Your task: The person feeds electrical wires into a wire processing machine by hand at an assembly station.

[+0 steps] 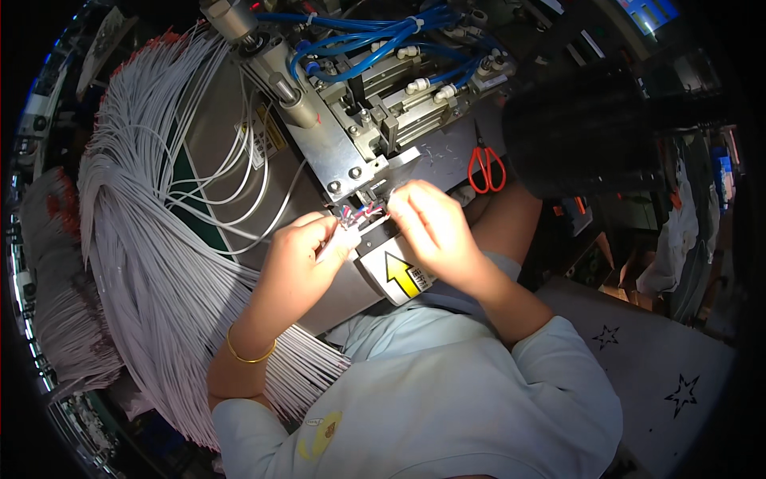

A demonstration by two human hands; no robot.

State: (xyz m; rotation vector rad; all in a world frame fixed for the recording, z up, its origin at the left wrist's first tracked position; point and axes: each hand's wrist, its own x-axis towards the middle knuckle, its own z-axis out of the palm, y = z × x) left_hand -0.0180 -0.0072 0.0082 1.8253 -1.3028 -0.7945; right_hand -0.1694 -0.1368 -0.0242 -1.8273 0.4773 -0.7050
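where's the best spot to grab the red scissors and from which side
Probably by the red loop handles of the scissors. They lie flat on the metal machine table with the blades pointing up and away toward the machine and the handles toward the person. Coming from the near side with the right hand, the closer one, keeps fingers off the blades.

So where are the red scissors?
In the head view, the red scissors lie on the grey machine top, up and to the right of the right hand, just below the blue hoses.
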